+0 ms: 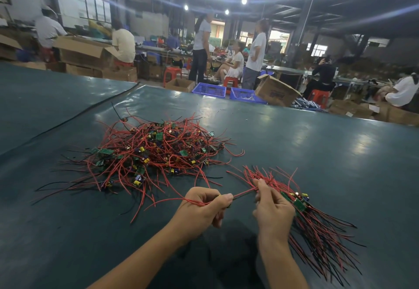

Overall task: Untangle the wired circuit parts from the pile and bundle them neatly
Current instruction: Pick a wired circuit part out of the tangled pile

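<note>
A tangled pile [154, 150] of small green circuit boards with red and black wires lies on the dark green table [294, 143], left of centre. My left hand [204, 207] pinches a pair of red wires that stretch rightward to my right hand [273, 207]. My right hand grips a bundle [317, 225] of sorted parts, boards together near my fingers, wires fanning out above the hand and down to the right over the table.
A black cable [74, 114] runs diagonally across the table's left part. Beyond the far edge stand blue crates [208, 89], cardboard boxes [276, 93], red stools and several people.
</note>
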A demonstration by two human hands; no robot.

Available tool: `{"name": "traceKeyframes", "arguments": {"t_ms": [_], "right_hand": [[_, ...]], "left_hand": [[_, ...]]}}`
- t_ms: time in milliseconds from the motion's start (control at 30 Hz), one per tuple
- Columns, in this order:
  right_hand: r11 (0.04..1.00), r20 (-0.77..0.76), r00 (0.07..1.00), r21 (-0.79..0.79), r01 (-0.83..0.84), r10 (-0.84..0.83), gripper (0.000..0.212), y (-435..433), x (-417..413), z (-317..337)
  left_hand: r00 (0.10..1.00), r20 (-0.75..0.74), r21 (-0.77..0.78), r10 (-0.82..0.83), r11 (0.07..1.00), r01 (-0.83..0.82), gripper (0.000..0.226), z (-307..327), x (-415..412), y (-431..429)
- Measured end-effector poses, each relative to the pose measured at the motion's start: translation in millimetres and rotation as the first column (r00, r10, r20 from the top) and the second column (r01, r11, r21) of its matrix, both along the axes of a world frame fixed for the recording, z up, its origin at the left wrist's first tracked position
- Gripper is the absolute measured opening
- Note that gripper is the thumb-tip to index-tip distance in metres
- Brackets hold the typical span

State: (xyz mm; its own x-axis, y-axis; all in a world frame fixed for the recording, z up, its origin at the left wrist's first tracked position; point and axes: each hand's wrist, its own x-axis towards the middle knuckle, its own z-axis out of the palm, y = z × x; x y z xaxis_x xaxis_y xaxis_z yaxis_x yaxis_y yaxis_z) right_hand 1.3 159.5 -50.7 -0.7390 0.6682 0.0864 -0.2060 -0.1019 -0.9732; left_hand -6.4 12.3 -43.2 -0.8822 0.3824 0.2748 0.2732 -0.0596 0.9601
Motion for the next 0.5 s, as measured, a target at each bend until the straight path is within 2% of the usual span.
{"name": "traceKeyframes", "arguments": {"t_ms": [133,400,433,500], "right_hand": [[0.996,-0.023,0.996,-0.03,0.08,-0.081,0.018,12,-7,-6],[0.993,-0.039,0.995,-0.079,0.09,-0.093,0.028,17,-2,-7],[0.991,-0.057,0.993,-0.092,0.096,-0.101,0.027,15,-1,-4],[0.988,-0.105,0.986,-0.102,0.117,-0.128,0.007,13,1,-4]], "left_hand": [[0.999,0.007,-0.01,-0.032,0.999,0.033,0.037,0,2,0],[0.998,0.049,-0.061,-0.039,0.997,0.042,0.037,-2,1,-3],[0.998,0.055,-0.064,-0.04,0.997,0.043,0.037,-3,0,-3],[0.997,0.065,-0.059,-0.035,0.997,0.039,0.04,-3,0,-4]]}}
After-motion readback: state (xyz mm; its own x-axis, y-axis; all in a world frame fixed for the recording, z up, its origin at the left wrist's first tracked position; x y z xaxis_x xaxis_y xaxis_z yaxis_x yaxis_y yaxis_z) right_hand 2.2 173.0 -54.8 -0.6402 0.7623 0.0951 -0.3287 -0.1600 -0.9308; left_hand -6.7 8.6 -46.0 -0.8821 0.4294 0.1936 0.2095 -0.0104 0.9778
